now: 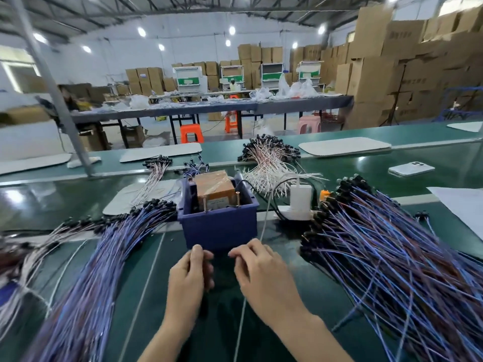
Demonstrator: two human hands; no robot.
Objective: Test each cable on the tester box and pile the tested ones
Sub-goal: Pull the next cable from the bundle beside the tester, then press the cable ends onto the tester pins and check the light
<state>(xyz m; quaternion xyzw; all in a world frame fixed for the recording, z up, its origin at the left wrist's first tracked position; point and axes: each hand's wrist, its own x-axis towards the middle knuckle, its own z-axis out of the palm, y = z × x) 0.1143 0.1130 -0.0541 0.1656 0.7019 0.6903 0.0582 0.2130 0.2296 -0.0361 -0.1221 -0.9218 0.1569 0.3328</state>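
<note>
The tester box (219, 228) is a blue tub holding a taped brown block (215, 190) with two upright metal pins. My left hand (192, 278) and my right hand (261, 275) hover side by side just in front of it, fingers curled. Motion blur hides whether either hand pinches a cable. A thin pale wire (264, 220) runs from beside the box down under my right hand. A big fan of blue-purple cables (386, 257) with black connectors lies to the right. A similar pile (104, 259) lies to the left.
Behind the box, on the green bench (444, 163), lie a bundle of white-pink cables (269, 160), a white charger on a power strip (300, 202), a phone (411, 168) and white mats (345, 146). A grey post (65, 113) stands at the left. Tables, stools and cartons fill the hall.
</note>
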